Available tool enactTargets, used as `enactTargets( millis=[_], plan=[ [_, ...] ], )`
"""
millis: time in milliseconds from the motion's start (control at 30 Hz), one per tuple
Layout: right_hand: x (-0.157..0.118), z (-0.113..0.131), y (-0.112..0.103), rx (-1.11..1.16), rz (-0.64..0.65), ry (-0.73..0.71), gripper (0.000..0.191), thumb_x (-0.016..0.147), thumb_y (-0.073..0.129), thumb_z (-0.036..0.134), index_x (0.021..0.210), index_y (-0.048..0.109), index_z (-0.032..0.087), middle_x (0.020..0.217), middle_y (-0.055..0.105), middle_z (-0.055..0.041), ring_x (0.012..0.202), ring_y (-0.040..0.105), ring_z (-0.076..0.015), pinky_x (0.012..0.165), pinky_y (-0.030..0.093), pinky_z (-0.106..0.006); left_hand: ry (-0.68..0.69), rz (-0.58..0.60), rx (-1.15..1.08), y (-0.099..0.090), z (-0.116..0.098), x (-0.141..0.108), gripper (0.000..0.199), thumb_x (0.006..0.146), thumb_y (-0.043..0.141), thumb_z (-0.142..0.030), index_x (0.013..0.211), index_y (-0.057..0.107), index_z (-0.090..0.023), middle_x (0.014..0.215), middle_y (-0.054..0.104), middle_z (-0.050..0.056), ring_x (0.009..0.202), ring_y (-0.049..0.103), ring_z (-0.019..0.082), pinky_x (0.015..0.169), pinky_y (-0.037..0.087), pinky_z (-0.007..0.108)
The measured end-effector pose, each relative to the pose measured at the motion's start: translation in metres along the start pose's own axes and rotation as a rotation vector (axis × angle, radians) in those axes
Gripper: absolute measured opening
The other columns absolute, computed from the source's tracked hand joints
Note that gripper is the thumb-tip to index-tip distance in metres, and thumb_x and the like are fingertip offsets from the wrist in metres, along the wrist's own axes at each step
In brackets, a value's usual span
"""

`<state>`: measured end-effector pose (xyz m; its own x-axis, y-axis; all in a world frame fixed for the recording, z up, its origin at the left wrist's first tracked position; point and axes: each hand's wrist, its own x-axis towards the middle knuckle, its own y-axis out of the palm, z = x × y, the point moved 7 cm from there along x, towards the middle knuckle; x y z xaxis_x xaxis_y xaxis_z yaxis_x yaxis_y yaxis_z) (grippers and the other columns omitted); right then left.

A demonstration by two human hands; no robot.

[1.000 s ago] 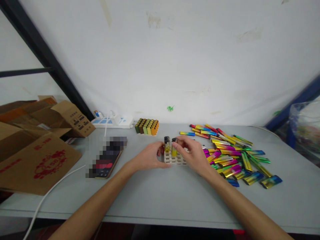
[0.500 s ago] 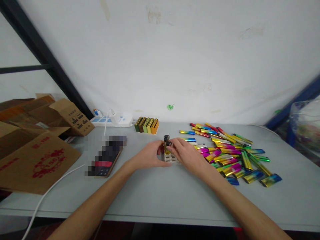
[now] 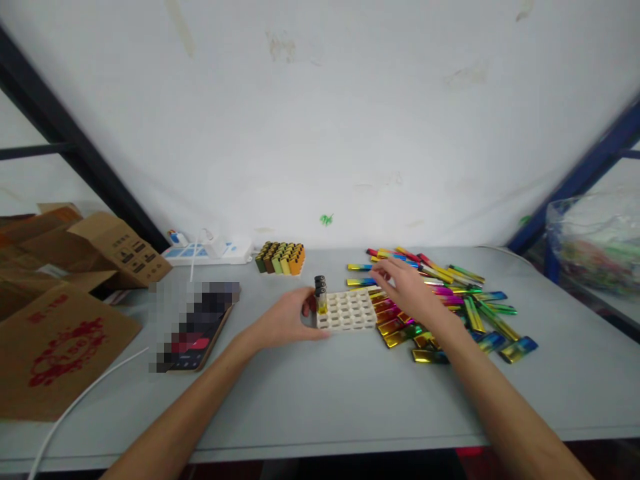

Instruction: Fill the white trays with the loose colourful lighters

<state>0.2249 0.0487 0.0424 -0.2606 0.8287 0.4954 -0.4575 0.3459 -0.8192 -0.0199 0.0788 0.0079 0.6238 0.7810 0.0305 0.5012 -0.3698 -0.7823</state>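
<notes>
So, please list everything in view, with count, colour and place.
Holed tray: one, off-white, centre.
Black-topped lighters: a few, yellowish, tray's left end.
Shiny slim pieces: dozens, mixed metallic, right of tray.
Packed upright pieces: many, green to orange, back of table.
Phone: one, dark, left.
Power strip: one, white and blue, by wall.
Cable: count unclear, white, left.
Cardboard: count unclear, brown, far left.
Plastic bag: one, clear, far right.
Posts: two, dark left, blue right.
Table: one, grey, below.
Wall: one, white, behind.
Green mark: one, on wall.
Left hand: one, bare, tray's left end.
Right hand: one, bare, over shiny pieces.
Forearms: two, bare, front.
</notes>
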Motion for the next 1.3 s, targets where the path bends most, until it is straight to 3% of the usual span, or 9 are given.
enactTargets(
  millis=[100,200,367,467,867,967,1100,1200,1300],
  plan=[
    [-0.007,-0.051,-0.019,-0.064,-0.013,0.144,0.023,0.105,0.055,0.03,0.099,0.074,0.02,0.103,0.079,-0.0122,0.096,0.072,-0.0291,0.089,0.055,-0.042,-0.004,0.002,-0.009,0.0,0.0,0.0,0.058,0.065,0.088,-0.064,0.092,0.062,-0.019,0.09,0.067,0.005,0.081,0.062,0.026,0.071,0.046,0.036],
    [-0.013,-0.07,-0.022,-0.055,0.056,0.173,0.021,0.101,0.061,0.033,0.097,0.077,0.021,0.101,0.08,-0.0103,0.094,0.073,-0.0289,0.089,0.056,-0.042,-0.009,0.002,0.001,0.0,0.0,0.0,0.058,0.065,0.088,-0.064,0.093,0.063,-0.019,0.091,0.068,0.005,0.081,0.062,0.026,0.071,0.046,0.036],
    [-0.011,-0.04,0.003,0.072,0.257,0.07,0.017,0.101,0.065,0.031,0.104,0.078,0.021,0.112,0.079,-0.0104,0.104,0.073,-0.0289,0.095,0.055,-0.043,-0.003,-0.002,0.017,-0.003,-0.002,-0.001,0.056,0.066,0.088,-0.061,0.094,0.063,-0.019,0.092,0.069,0.005,0.083,0.064,0.027,0.073,0.048,0.036],
    [-0.008,-0.027,0.014,0.078,0.306,0.051,0.02,0.104,0.063,0.034,0.108,0.078,0.021,0.114,0.078,-0.0111,0.108,0.071,-0.0294,0.098,0.053,-0.043,0.017,0.015,0.026,-0.004,-0.003,-0.001,0.054,0.066,0.088,-0.06,0.092,0.062,-0.019,0.091,0.068,0.004,0.082,0.064,0.026,0.073,0.048,0.036],
    [0.001,-0.039,0.027,0.105,0.398,0.11,0.028,0.105,0.062,0.04,0.112,0.076,0.017,0.113,0.075,-0.0145,0.106,0.07,-0.0292,0.097,0.054,-0.042,0.002,0.05,0.044,-0.011,0.0,-0.003,0.053,0.067,0.086,-0.059,0.091,0.062,-0.02,0.091,0.07,0.004,0.08,0.065,0.025,0.07,0.049,0.033],
    [0.002,-0.038,0.023,0.119,0.333,0.109,0.023,0.103,0.064,0.038,0.106,0.074,0.018,0.112,0.073,-0.0149,0.109,0.068,-0.0297,0.098,0.054,-0.044,0.001,0.035,0.043,-0.01,0.002,-0.003,0.053,0.067,0.086,-0.059,0.092,0.062,-0.019,0.092,0.07,0.005,0.08,0.064,0.025,0.07,0.05,0.034],
    [0.004,-0.035,0.006,0.235,0.108,0.095,0.024,0.104,0.062,0.043,0.101,0.072,0.021,0.112,0.072,-0.0129,0.108,0.068,-0.0291,0.099,0.055,-0.047,0.017,0.011,0.065,-0.008,0.001,-0.002,0.055,0.068,0.087,-0.061,0.094,0.064,-0.019,0.09,0.069,0.004,0.078,0.063,0.024,0.069,0.048,0.034],
    [0.006,-0.036,-0.003,0.467,-0.072,0.175,0.033,0.099,0.067,0.055,0.102,0.073,0.023,0.112,0.075,-0.0118,0.108,0.07,-0.0291,0.094,0.058,-0.045,-0.009,0.002,0.099,-0.005,-0.001,-0.001,0.057,0.068,0.086,-0.065,0.092,0.063,-0.019,0.087,0.066,0.004,0.075,0.06,0.023,0.066,0.045,0.034],
    [0.007,-0.037,0.003,0.806,-0.171,0.318,0.041,0.09,0.078,0.061,0.104,0.073,0.023,0.118,0.078,-0.0116,0.111,0.072,-0.0283,0.098,0.057,-0.045,-0.026,-0.011,0.103,-0.003,-0.002,0.0,0.057,0.068,0.085,-0.066,0.092,0.061,-0.019,0.085,0.064,0.003,0.074,0.057,0.023,0.065,0.042,0.034]
  ],
)
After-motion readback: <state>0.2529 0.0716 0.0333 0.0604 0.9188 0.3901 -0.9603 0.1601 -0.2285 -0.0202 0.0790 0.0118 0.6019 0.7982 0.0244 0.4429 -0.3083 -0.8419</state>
